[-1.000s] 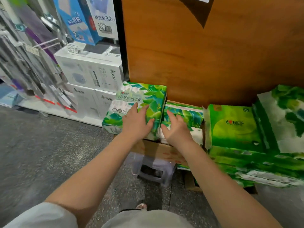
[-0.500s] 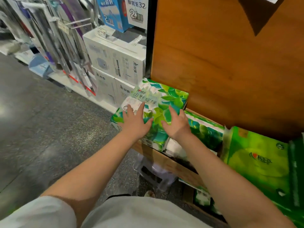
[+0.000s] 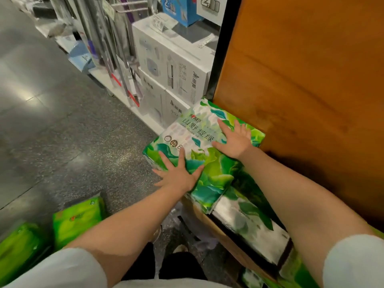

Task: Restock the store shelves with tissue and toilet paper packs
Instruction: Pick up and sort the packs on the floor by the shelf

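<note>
Two glossy green packs [image 3: 76, 223] are left on the speckled floor [image 3: 83, 142]. Further on, a soft, leaf-printed tissue pack [image 3: 202, 150] is pressed flat by the left hand [image 3: 178, 173] and right hand [image 3: 234, 140] — fingers spread, nothing gripped — atop a stack beside the wooden panel [image 3: 307, 80]. Placement seems underway; squaring it up is likely needed next.

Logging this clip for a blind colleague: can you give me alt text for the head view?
Both hands, left hand and right hand, press flat with spread fingers on a leaf-printed tissue pack lying atop another pack beside a wooden panel. White boxes are stacked behind; green packs sit on the floor.
</note>
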